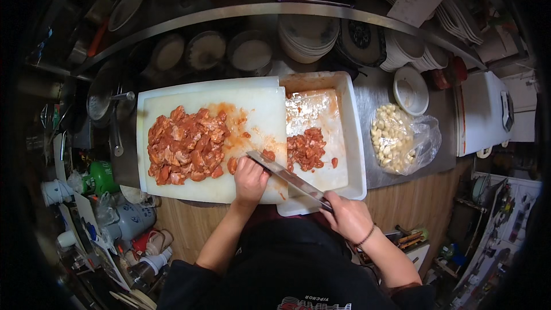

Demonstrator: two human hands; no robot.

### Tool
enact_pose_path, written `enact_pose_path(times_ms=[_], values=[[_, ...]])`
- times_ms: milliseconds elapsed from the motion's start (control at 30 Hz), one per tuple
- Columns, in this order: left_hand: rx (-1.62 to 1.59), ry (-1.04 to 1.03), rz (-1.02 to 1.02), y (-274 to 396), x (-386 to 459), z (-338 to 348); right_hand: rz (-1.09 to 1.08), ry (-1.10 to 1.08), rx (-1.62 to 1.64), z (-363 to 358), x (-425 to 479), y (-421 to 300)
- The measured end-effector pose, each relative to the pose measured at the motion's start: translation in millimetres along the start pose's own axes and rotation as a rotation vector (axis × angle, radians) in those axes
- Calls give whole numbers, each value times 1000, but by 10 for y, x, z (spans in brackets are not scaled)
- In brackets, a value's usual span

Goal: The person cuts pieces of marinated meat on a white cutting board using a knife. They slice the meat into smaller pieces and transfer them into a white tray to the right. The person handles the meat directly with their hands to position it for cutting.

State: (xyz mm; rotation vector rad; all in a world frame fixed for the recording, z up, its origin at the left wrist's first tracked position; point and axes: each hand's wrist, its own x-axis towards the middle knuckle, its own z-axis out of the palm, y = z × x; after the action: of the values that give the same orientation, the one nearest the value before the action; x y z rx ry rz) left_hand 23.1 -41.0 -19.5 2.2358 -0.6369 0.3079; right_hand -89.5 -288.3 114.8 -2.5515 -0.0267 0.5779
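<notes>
My right hand (349, 216) grips the handle of a long-bladed kitchen knife (297, 183), its blade slanting up and left across the edge of a white cutting board (258, 99). Close against the blade near its tip is my left hand (251, 181), fingers curled down on the board; what lies under them is hidden. One small piece of raw meat (232, 165) shows left of those fingers, and another piece (269, 154) lies beyond the blade. A large heap of reddish, marinated-looking meat (187, 146) covers the board's left part. Smaller cut pieces (308, 148) lie in the white plastic tub (356, 137).
Peeled garlic cloves in a clear plastic bag (391, 137) lie right of the tub, beside a white bowl (411, 90). Behind the board stand several round containers (206, 49) and stacked plates (308, 38), under a metal shelf edge (267, 8). A ladle handle (116, 133) is at left.
</notes>
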Motion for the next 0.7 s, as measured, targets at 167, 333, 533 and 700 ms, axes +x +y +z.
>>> enact_pose_path(times_ms=[167, 333, 533, 700], values=[[25, -65, 16, -40, -7, 67, -8, 36, 79, 426, 711, -184], [-102, 97, -64, 52, -63, -20, 35, 164, 346, 393, 341, 41], [-66, 31, -1, -18, -97, -11, 95, 79, 183, 143, -159, -164], [-55, 0, -13, -88, -159, -9, 64, 32, 113, 228, -128, -177]])
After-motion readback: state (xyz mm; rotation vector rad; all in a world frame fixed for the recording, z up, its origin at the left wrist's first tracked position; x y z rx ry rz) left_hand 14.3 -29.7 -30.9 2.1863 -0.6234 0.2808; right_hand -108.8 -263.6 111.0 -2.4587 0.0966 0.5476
